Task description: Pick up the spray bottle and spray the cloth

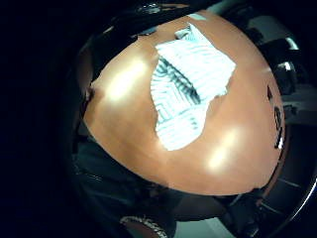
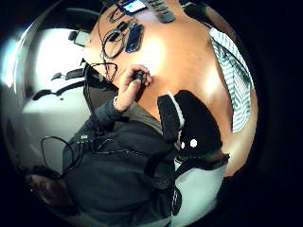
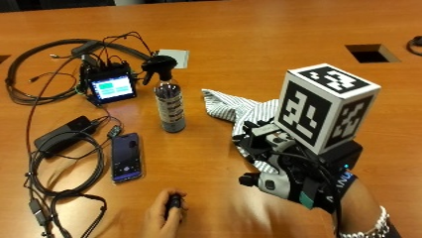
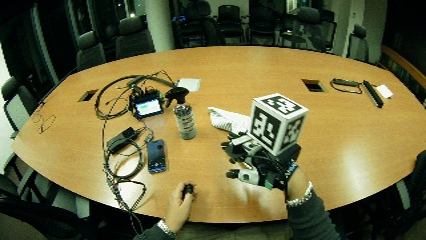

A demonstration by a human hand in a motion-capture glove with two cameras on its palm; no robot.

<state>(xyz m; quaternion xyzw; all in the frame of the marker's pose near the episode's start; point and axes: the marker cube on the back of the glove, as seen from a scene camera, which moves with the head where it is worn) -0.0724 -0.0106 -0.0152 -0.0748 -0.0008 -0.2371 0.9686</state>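
The bottle [image 3: 169,97] stood upright and untouched on the table [image 3: 264,44], well in from the near edge, just beside the striped cloth [image 3: 227,106]. The gloved right hand [image 3: 290,168] hovered over the cloth's near end, holding nothing; whether its fingers were apart, I couldn't tell. Reach phase, by my read: the pickup wasn't yet begun. Next the hand would need to cross toward the bottle and wrap its body below the trigger.
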